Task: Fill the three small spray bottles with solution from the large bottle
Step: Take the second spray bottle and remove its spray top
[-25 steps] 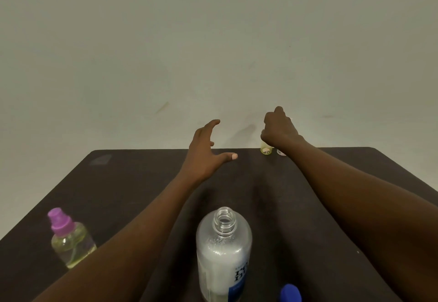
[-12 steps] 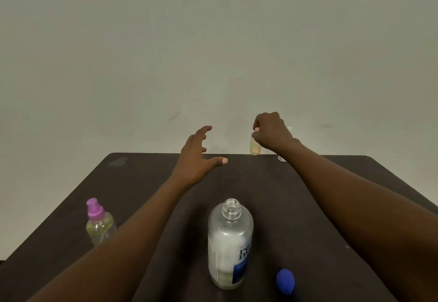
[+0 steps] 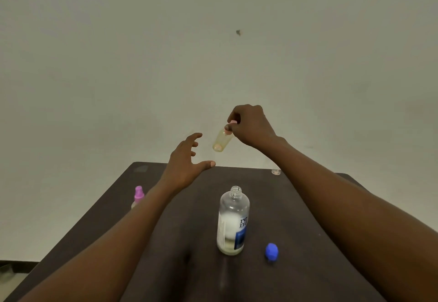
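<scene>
There are two small spray bottles, a pale bottle [image 3: 222,141] and a purple-topped bottle [image 3: 138,195], one large bottle [image 3: 233,221], one blue cap [image 3: 271,251], and one clear piece [image 3: 276,172], possibly a cap.

Left hand [image 3: 183,163] splayed, right hand [image 3: 251,126] curled

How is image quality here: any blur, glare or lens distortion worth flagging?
Head view: light dim and even, no hard shadows; the small bottle in the right hand looks smeared; the large bottle is sharp; wide-angle stretch swells the forearms near the lower edge.
</scene>
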